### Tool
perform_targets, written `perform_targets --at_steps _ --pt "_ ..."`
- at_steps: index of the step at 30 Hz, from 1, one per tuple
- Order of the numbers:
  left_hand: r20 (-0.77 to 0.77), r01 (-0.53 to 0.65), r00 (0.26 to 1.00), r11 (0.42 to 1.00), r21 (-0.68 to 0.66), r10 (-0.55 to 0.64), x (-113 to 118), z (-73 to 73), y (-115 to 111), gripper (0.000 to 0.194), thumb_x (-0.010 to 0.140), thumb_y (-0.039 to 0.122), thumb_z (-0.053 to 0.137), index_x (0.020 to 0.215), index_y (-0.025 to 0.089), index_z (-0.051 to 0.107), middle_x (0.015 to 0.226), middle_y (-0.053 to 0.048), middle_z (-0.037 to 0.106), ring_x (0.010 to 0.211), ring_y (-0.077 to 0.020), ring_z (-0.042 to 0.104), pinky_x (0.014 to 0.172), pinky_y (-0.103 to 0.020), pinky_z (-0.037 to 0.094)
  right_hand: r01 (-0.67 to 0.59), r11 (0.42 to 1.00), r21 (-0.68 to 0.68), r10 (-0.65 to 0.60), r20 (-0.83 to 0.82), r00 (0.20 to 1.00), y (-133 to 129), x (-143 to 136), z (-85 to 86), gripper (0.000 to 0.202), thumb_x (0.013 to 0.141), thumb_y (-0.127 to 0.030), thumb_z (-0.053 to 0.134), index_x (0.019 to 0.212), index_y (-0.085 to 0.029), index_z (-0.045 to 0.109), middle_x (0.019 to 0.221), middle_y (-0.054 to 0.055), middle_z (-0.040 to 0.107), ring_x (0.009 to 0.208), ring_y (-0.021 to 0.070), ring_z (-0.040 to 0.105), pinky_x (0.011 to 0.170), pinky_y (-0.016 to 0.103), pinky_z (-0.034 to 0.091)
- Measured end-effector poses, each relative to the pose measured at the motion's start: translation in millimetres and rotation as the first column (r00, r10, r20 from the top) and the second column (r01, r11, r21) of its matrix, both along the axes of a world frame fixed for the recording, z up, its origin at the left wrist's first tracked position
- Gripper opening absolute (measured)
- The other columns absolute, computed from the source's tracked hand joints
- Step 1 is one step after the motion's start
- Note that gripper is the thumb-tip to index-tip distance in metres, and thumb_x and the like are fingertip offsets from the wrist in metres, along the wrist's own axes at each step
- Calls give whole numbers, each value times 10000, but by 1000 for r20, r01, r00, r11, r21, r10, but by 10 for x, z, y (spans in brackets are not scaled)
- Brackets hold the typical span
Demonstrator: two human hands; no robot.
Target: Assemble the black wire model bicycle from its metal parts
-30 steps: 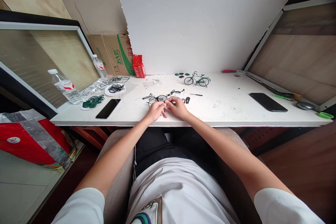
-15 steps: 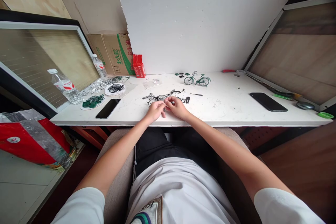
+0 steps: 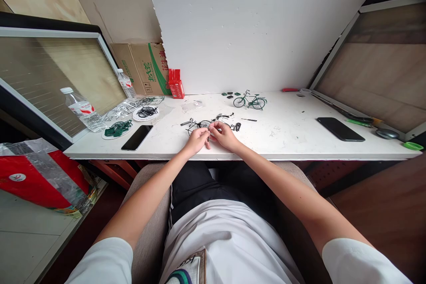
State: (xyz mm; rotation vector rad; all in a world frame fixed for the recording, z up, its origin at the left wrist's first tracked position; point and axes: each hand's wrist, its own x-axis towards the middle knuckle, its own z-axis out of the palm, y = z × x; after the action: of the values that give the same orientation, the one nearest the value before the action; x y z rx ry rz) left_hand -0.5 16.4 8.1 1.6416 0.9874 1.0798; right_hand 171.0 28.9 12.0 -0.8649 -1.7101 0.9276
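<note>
My left hand (image 3: 197, 140) and my right hand (image 3: 223, 136) meet close to the table's front edge, fingertips pinched together. A small dark piece pokes out between them, mostly covered by the fingers; its kind cannot be made out. Just behind the fingers lie black model bicycle parts (image 3: 204, 123), among them a spoked wheel. More black parts (image 3: 237, 127) lie to the right of my right hand. A thin dark tool (image 3: 249, 120) rests a little farther right. At the back stands an assembled green model bicycle (image 3: 250, 100), upright on the table.
On the left are a phone (image 3: 137, 137), white discs with green parts (image 3: 118, 128) and black parts (image 3: 147, 112), and water bottles (image 3: 83, 110). A red box (image 3: 176, 84) stands behind. To the right lie another phone (image 3: 340, 129) and a mouse (image 3: 387, 133). A white board (image 3: 259, 31) leans behind.
Almost nothing differs. Both hands stay pinched together in the same spot, with only slight finger movement.
</note>
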Motion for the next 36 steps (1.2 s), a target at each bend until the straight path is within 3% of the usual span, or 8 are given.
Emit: perform_targets --at_steps 7,17,23,36 --pt "5 2 1000 1000 -1 -2 0 2 -4 268 976 367 529 783 183 556 519 75 498 471 -133 660 548 -229 416 -2 1000 10 2 15 1000 10 0 -12 467 954 -667 568 1007 -210 650 865 50 667 854 199 616 779 328 528" --pt "-15 -13 1000 1000 3 13 16 17 -16 263 970 354 540 778 175 551 592 38 601 474 -119 657 543 -225 415 22 999 42 -23 10 1000 12 4 0 404 940 -588 635 1019 -198 705 1014 83 723 897 206 652 737 315 520" --pt "0 21 1000 1000 -12 -21 4 -7 8 233 985 309 521 825 153 588 723 -52 732 492 -126 669 534 -229 430 38 997 61 -40 26 999 20 10 -11 374 947 -554 647 1024 -197 730 1030 81 745 961 218 677 774 325 509" --pt "-30 68 997 998 11 -67 -2 -19 -10 288 1061 382 444 919 160 559 834 -64 757 502 -100 663 572 -227 466 77 993 92 -79 22 997 65 27 -68 357 956 -545 632 1039 -213 734 1063 79 758 981 225 684 784 332 513"
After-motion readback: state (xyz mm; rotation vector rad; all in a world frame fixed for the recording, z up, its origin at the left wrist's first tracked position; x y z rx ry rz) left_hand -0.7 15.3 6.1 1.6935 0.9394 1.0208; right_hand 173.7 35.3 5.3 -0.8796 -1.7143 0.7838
